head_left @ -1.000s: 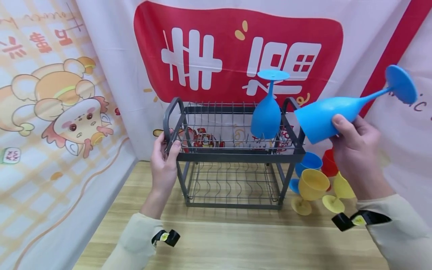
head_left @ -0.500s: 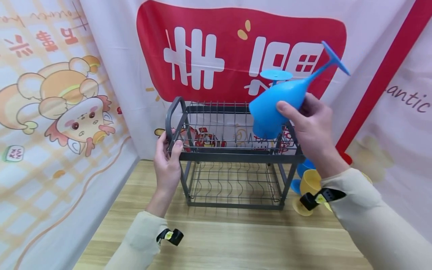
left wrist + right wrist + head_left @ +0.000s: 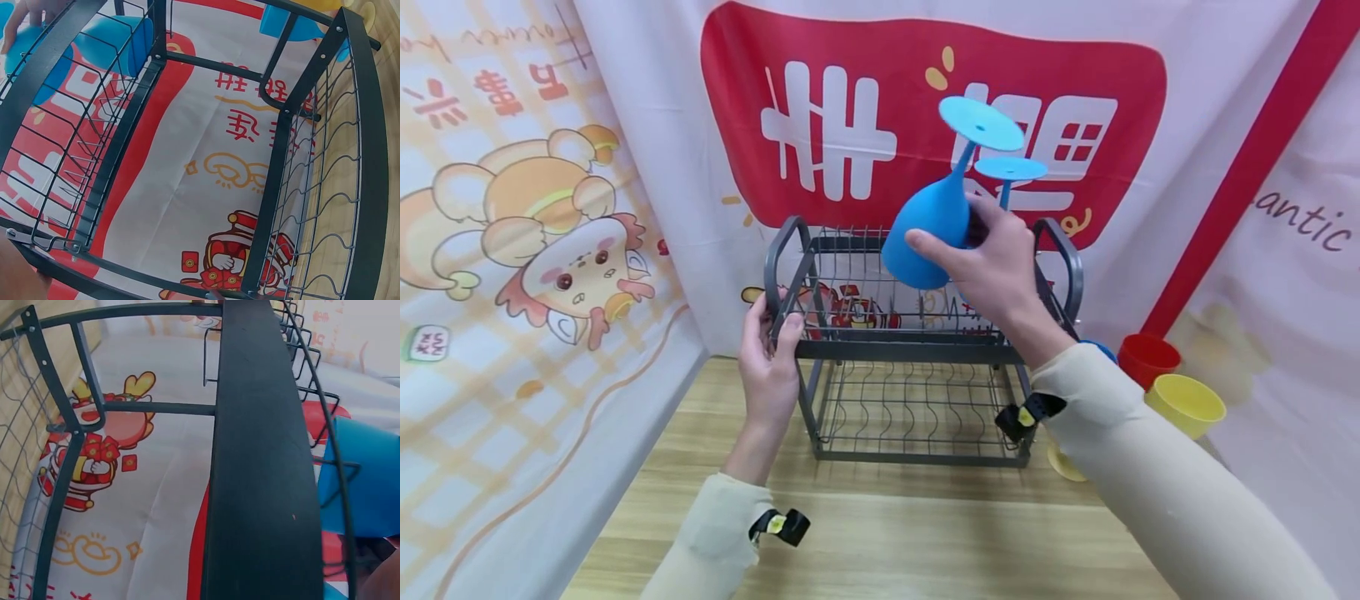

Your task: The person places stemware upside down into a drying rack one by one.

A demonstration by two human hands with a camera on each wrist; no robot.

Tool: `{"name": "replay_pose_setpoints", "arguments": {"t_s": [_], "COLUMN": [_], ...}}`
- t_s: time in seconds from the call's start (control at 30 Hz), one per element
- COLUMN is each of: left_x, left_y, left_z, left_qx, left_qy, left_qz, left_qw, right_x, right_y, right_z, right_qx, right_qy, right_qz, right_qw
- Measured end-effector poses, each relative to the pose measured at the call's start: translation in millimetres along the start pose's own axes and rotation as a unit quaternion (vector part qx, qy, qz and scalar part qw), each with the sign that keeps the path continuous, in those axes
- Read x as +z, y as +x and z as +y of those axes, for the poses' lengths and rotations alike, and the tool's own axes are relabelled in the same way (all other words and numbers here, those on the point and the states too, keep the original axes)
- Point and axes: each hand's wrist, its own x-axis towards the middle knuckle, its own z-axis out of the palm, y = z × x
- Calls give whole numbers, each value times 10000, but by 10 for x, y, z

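Observation:
My right hand (image 3: 1000, 258) grips a blue plastic goblet (image 3: 928, 229) by its bowl, tilted with the foot up and the mouth down, over the top tier of a dark grey two-tier dish rack (image 3: 910, 348). Just behind the hand, a second blue goblet (image 3: 1011, 169) stands upside down in the rack's right end, its bowl mostly hidden by the hand in the head view. My left hand (image 3: 769, 367) holds the rack's left end by the frame under its handle, thumb on the front corner. In the right wrist view the held goblet (image 3: 359, 478) shows beyond the rack bars.
Right of the rack on the wooden table (image 3: 880, 533) stand a red goblet (image 3: 1148, 357), a yellow goblet (image 3: 1186, 404) and others partly hidden by the right sleeve. A printed cloth (image 3: 647, 167) hangs behind and at both sides. Wavy wires line the rack's lower tier (image 3: 917, 408).
My right hand has carried the blue goblet leftward from beside the rack to above its top tier, turning it from nearly sideways to mouth down. The left hand stays on the rack.

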Motion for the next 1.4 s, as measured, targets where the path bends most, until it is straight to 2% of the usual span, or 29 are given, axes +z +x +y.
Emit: {"name": "replay_pose_setpoints", "arguments": {"t_s": [0.13,0.4,0.57,0.73,0.9,1.4], "left_x": [-3,-35,-46,-29,-4,14], "left_y": [-2,8,-1,14,19,-5], "left_z": [12,24,24,23,20,17], "left_qx": [6,-59,-102,-9,32,-19], "left_qy": [-4,45,46,-38,-6,-70], "left_qz": [-16,6,37,21,-11,27], "left_qw": [10000,10000,9999,10000,10000,10000], "right_x": [84,148,167,148,130,168], "right_y": [50,106,111,113,103,40], "right_z": [9,18,34,43,55,78], "right_qx": [301,601,754,850,944,707], "right_qy": [-382,-967,-1237,-1419,-1630,-1952], "right_qz": [-238,-768,-941,-1039,-1014,-584], "right_qw": [9985,9905,9850,9807,9768,9765]}}
